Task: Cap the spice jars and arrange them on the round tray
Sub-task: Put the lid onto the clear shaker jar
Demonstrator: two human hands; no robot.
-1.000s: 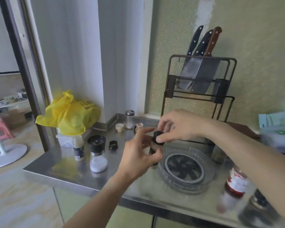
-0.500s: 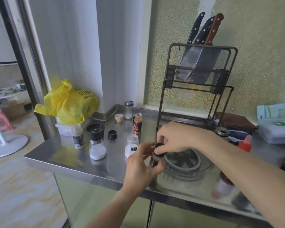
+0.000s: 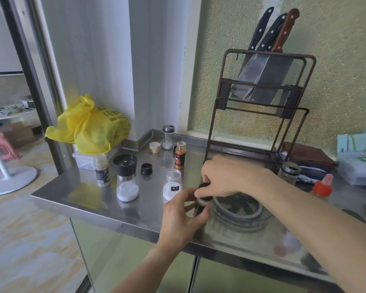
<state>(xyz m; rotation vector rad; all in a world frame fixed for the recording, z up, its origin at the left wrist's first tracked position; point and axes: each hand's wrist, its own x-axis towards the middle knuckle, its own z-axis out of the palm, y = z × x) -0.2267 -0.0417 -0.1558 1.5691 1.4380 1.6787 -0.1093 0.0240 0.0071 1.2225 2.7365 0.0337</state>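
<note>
Both hands work on one small dark jar just beside the round tray. The left hand grips its body, and the right hand pinches the black cap on its top. The tray is clear ribbed plastic and lies on the shiny steel table. Near them a white-filled jar carries a small black label, too small to read. An orange bottle stands uncapped with a red label. The yellow bag shows dark printed characters, not readable.
</note>
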